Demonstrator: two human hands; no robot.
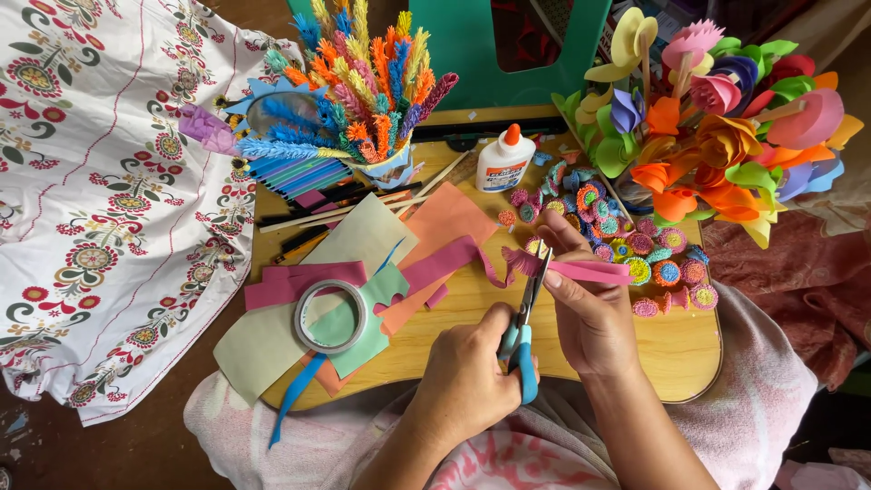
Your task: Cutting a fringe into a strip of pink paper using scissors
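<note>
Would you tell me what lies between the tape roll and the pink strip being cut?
In the head view, an orange paper sheet and a pink paper strip lie between the tape roll and the pink strip being cut.

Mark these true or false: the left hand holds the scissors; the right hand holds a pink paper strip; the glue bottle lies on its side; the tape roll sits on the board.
1. The left hand holds the scissors: true.
2. The right hand holds a pink paper strip: true.
3. The glue bottle lies on its side: false, it stands upright.
4. The tape roll sits directly on the board: false, it rests on paper sheets.
</note>
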